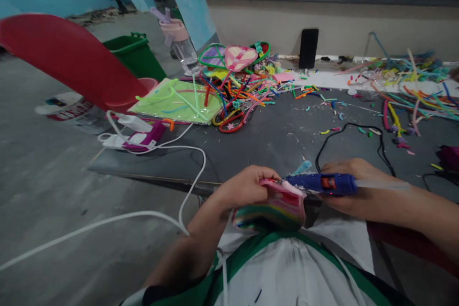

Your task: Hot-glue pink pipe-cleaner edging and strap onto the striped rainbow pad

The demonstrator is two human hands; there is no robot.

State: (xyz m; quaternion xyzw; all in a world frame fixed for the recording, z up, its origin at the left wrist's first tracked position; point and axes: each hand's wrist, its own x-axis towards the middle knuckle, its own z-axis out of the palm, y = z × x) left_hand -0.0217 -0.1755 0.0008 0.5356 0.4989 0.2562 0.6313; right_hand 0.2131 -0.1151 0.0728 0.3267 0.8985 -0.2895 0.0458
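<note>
Near my lap, at the table's front edge, my left hand [250,185] grips a small striped pouch [270,210] made of coloured fuzzy strips, with a pink rim. My right hand [344,201] is wrapped round a blue hot glue gun [319,183]; a clear glue stick [383,184] sticks out of its back. The gun's nozzle points left and meets the pouch's pink upper edge; the exact contact is hard to make out. A black cord [353,126] loops on the table behind my right hand. Most of my right fingers are hidden behind the gun.
On the dark table [251,148] lie a heap of pipe cleaners [247,88], a green plastic packet [179,100] and heart-shaped pieces [240,57]. A bottle [182,48] and a phone [309,49] stand at the back. White cable [202,162] runs from a purple power strip [145,137] past my left arm.
</note>
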